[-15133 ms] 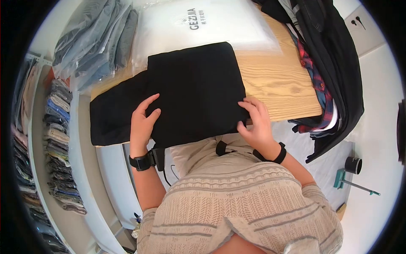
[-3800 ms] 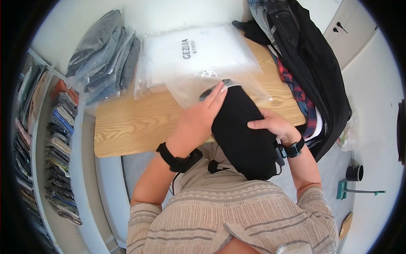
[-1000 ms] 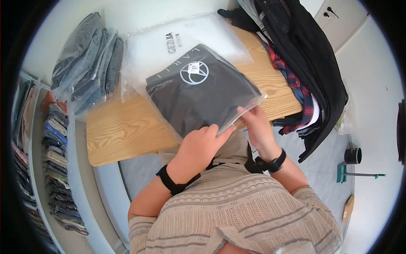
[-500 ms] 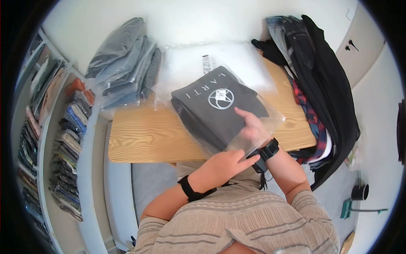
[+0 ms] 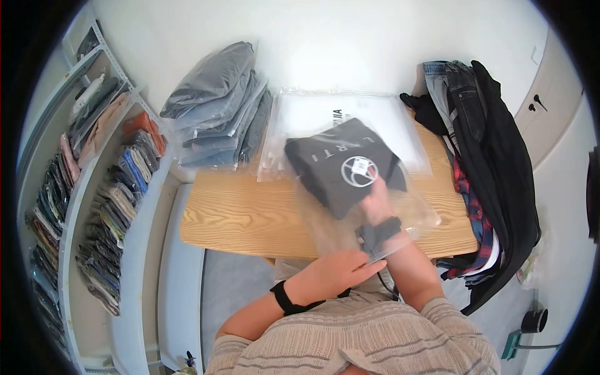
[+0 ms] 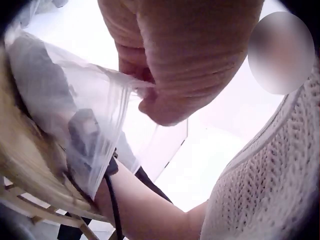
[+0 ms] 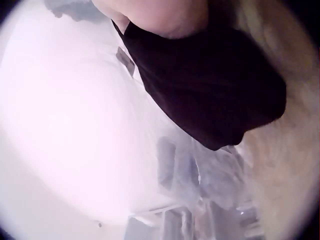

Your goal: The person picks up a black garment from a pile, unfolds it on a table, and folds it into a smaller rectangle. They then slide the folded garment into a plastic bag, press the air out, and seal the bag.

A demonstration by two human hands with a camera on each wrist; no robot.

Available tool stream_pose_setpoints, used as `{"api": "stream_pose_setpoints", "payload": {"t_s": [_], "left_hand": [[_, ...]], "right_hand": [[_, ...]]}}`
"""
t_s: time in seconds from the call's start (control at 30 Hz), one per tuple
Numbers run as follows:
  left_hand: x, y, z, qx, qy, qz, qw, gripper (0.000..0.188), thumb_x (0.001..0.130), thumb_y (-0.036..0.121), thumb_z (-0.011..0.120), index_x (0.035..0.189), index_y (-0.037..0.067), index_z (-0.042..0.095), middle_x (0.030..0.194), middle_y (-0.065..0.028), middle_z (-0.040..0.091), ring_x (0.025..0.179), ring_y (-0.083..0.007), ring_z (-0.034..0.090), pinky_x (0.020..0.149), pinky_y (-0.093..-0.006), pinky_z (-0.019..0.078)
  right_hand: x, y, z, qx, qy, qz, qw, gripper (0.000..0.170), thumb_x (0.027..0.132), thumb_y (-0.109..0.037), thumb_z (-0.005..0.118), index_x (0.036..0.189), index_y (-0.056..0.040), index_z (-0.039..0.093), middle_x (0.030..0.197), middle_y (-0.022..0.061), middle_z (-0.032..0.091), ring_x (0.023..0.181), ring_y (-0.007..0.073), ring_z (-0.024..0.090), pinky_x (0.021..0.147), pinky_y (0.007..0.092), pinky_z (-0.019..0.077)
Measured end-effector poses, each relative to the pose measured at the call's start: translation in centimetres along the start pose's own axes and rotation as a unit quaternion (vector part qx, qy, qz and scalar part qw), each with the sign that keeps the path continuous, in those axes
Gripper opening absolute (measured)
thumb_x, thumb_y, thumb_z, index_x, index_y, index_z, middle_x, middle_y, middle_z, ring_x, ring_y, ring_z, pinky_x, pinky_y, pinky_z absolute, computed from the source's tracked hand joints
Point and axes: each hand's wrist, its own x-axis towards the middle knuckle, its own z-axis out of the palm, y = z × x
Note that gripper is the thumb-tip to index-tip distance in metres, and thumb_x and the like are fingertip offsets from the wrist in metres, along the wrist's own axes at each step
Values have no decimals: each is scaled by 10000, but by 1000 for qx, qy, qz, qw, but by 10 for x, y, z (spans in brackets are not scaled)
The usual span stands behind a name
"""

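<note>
A folded black garment (image 5: pixel 331 178) lies inside a clear plastic bag (image 5: pixel 406 209) printed with white letters and a round emblem, over the wooden table. My right hand (image 5: pixel 377 203) reaches into the bag up to the wrist, its thumb on top of the garment near the emblem. In the right wrist view the same hand (image 7: pixel 165 17) grips the black fabric (image 7: pixel 210 90). At the bag's near, open end, my left hand (image 5: pixel 334 273) pinches the edge. The left wrist view shows the bag edge (image 6: pixel 120 105) held between thumb and fingers of this hand (image 6: pixel 185 55).
Flat clear bags (image 5: pixel 400 134) lie stacked at the back of the wooden table (image 5: pixel 244 215). A pile of bagged clothes (image 5: pixel 219 119) stands back left. Loose trousers and shirts (image 5: pixel 494 169) hang over the right edge. Shelves of folded clothes (image 5: pixel 112 231) line the left side.
The black garment, first spread on the table, was folded smaller and is now inside the bag. My right hand has gone from the bag's edge to inside it, pushing the garment away from me.
</note>
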Motion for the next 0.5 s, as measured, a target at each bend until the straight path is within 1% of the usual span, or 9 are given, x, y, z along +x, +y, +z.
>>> {"api": "stream_pose_setpoints", "payload": {"t_s": [0.03,0.07,0.13,0.2,0.23,0.3,0.4,0.47,0.5], "left_hand": [[-5,0,-1,-2,-1,-1,1000,514,802,41,562,1304,148,544,812,-61,500,637,-227,511,590,-357,449],[-10,-1,-2,42,31,-30,998,520,787,51,593,1296,148,549,905,-78,534,728,-247,538,664,-371,460],[-21,-4,-3,85,60,-54,993,527,773,61,625,1288,148,553,997,-95,569,818,-267,564,738,-386,472],[-33,-17,2,102,101,-146,979,559,728,56,657,1273,137,558,1249,-169,507,1110,-346,508,937,-441,419],[-39,-22,8,102,100,-142,980,559,728,56,657,1273,137,558,1249,-169,507,1110,-346,508,937,-441,419],[-53,-29,23,70,115,-218,967,595,685,36,645,1268,116,553,1413,-228,361,1301,-407,350,1048,-481,334],[-65,-37,37,33,121,-256,959,622,671,11,611,1281,106,539,1450,-237,317,1329,-416,334,1062,-495,320],[-67,-37,40,33,123,-246,961,633,666,-2,592,1289,99,531,1454,-242,314,1340,-422,320,1069,-494,314],[-67,-36,40,29,127,-235,963,646,662,-15,574,1296,93,522,1458,-247,310,1350,-427,306,1076,-493,308]], "right_hand": [[3,-3,0,299,99,151,937,301,941,-214,531,1169,-24,583,1159,118,631,1073,261,595,945,400,475],[3,-7,-1,560,189,282,756,306,944,-207,525,1197,-41,575,1184,104,622,1092,257,582,953,415,459],[-3,-14,-1,555,206,286,753,345,934,-260,541,1210,-53,568,1201,103,614,1099,265,577,963,433,453],[-11,-12,2,537,174,290,773,317,926,-210,555,1205,-60,570,1211,98,609,1108,268,573,967,437,453],[-14,-20,7,441,220,337,802,288,917,-178,555,1176,-56,584,1167,111,633,1075,271,599,937,430,475],[-16,-10,7,417,220,361,805,273,913,-133,548,1175,-64,582,1159,107,634,1075,265,598,925,418,481],[-17,-8,7,382,219,400,804,267,907,-33,519,1164,-68,581,1129,98,640,1062,240,604,882,388,500],[-19,-16,1,340,114,430,828,266,896,-20,536,1152,-65,590,1128,100,640,1046,228,612,872,382,512],[-19,-17,-1,341,114,433,827,266,896,-20,536,1152,-65,590,1128,100,640,1046,228,612,872,382,512]]}}
